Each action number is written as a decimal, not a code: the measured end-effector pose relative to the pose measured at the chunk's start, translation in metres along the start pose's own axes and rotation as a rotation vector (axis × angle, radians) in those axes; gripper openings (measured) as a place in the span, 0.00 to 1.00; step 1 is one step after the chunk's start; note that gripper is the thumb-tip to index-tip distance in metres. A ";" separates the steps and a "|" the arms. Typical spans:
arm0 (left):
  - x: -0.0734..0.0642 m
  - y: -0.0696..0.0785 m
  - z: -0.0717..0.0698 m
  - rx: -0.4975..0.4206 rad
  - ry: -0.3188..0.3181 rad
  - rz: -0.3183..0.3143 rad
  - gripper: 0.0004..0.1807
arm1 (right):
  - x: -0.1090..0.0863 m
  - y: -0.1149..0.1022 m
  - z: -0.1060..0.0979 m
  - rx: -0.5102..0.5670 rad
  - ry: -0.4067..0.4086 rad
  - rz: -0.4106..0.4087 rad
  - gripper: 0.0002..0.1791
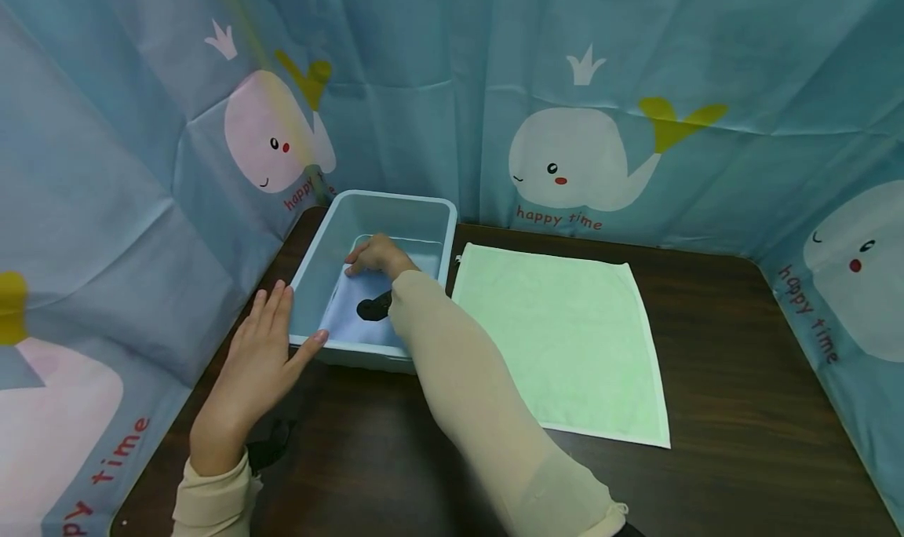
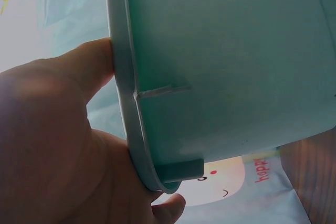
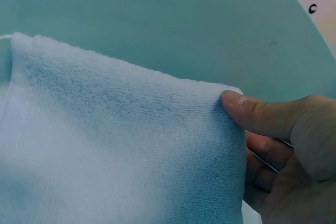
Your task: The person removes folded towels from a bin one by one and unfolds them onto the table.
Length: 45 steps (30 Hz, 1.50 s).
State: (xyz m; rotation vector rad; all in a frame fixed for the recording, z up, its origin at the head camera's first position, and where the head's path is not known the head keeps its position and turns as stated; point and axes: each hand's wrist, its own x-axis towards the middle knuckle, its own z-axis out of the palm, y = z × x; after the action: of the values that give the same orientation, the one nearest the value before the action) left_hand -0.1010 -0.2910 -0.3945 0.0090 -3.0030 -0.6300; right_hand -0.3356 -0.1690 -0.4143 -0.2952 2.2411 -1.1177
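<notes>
A light blue plastic basin [image 1: 399,198] stands at the table's back left. Inside it lies a pale blue terry towel [image 1: 346,317], flat against the bottom. My right hand [image 1: 380,254] reaches into the basin; in the right wrist view its thumb and fingers pinch one corner of the towel [image 3: 121,140]. The right forearm crosses over the near rim. At the basin's near left corner rests my left hand [image 1: 254,364], its fingers straight and spread along the outside. The left wrist view has the thumb and palm against the rim of the basin [image 2: 226,66].
A pale green towel [image 1: 565,341] lies spread on the dark wooden table [image 1: 741,380], right of the basin. Behind and beside the table hangs a blue curtain [image 1: 417,129] printed with whales. A black wrist device [image 1: 374,308] shows below the right hand.
</notes>
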 end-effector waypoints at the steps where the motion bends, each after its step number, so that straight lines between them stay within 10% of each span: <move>1: 0.000 0.000 0.000 -0.002 -0.001 0.000 0.51 | 0.000 0.000 0.000 0.002 0.001 0.003 0.13; 20: 0.001 0.002 -0.002 -0.013 -0.030 -0.016 0.51 | -0.002 -0.012 -0.010 0.029 0.001 0.017 0.11; 45: 0.001 0.002 -0.004 -0.011 -0.051 -0.019 0.51 | -0.072 -0.075 -0.077 0.058 -0.114 -0.270 0.14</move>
State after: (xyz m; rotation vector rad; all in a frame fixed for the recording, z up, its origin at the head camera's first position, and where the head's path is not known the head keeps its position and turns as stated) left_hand -0.1018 -0.2907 -0.3896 0.0213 -3.0516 -0.6588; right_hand -0.3315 -0.1335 -0.2900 -0.6362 2.1075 -1.2669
